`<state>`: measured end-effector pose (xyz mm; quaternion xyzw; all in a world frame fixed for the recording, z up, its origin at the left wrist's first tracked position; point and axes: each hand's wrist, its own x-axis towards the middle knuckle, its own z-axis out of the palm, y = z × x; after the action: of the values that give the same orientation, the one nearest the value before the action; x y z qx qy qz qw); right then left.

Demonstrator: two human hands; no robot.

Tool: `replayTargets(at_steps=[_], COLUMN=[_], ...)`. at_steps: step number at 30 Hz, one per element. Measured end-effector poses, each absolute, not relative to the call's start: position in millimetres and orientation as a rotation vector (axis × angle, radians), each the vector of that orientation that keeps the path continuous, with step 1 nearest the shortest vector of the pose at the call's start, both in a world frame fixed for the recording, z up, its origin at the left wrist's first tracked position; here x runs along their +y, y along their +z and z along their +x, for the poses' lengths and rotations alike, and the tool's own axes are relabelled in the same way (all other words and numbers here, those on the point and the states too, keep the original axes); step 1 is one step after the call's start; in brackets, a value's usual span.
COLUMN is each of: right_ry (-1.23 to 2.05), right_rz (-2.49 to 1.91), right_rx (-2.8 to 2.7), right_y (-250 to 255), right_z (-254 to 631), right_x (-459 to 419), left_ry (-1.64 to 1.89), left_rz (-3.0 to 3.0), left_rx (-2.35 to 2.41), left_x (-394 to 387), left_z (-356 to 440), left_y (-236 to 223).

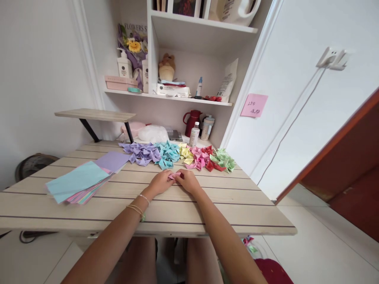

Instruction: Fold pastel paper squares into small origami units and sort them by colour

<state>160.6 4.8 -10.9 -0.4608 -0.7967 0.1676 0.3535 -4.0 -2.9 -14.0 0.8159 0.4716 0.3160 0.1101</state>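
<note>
Over the middle of the wooden table [233,213], my left hand [161,182] and my right hand [188,180] meet around a small folded pink paper [175,176]. Fingers of both hands are closed on it, and they cover much of its shape. Just beyond my hands lie heaps of folded paper pieces: purple [142,153], blue [167,154], yellow [185,152], pink [197,157], red [216,165] and green [223,158]. To the left, a fanned stack of coloured paper sheets [78,180] has light blue and purple sheets on top.
A small raised shelf [94,114] stands at the back left. Behind the heaps are a clear bottle [194,134], a red jug [193,122] and a tumbler [207,127]. White shelving [192,98] rises above. A pink note [254,105] is stuck on the right wall.
</note>
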Motion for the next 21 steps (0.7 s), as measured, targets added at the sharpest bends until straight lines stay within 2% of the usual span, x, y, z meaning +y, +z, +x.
replayTargets(at_steps=[21], right_ry=[0.452], right_rz=[-1.238], right_rx=[-2.084], right_y=[-9.3], right_z=[159.6], right_x=[1.5], left_ry=[0.921], left_rz=[2.435], left_rx=[1.381], left_x=[-8.4], left_z=[-3.5], left_y=[-12.6])
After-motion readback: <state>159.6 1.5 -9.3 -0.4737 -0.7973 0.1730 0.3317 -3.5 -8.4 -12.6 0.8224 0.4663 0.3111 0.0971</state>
